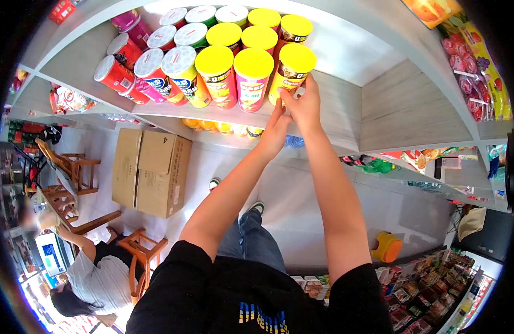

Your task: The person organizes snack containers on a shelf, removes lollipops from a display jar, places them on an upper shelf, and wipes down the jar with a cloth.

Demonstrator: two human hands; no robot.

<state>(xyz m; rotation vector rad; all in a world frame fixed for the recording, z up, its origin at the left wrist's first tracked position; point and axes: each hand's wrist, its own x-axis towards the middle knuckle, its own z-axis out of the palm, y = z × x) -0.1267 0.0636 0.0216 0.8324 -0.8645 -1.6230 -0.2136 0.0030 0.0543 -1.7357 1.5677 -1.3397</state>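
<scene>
A yellow-lidded chip canister (291, 71) stands at the right front end of the rows on the shelf. My right hand (305, 107) grips its lower right side, thumb in front and fingers around the edge. My left hand (274, 133) is just below, its fingers stretched up against the canister's lower front; part of them is hidden by the right hand. Next to it on the left stands a pink canister (252, 80) with a yellow lid, then a red and pink canister (217, 77). Another yellow-lidded canister (296, 28) stands behind the gripped one.
The grey shelf (340, 125) has a raised side wall (402, 106) on the right. White-lidded canisters (179, 62) fill the left side. A cardboard box (151, 170) sits on the floor. A person (101, 278) sits at lower left near a wooden chair (142, 259). A yellow stool (387, 247) stands right.
</scene>
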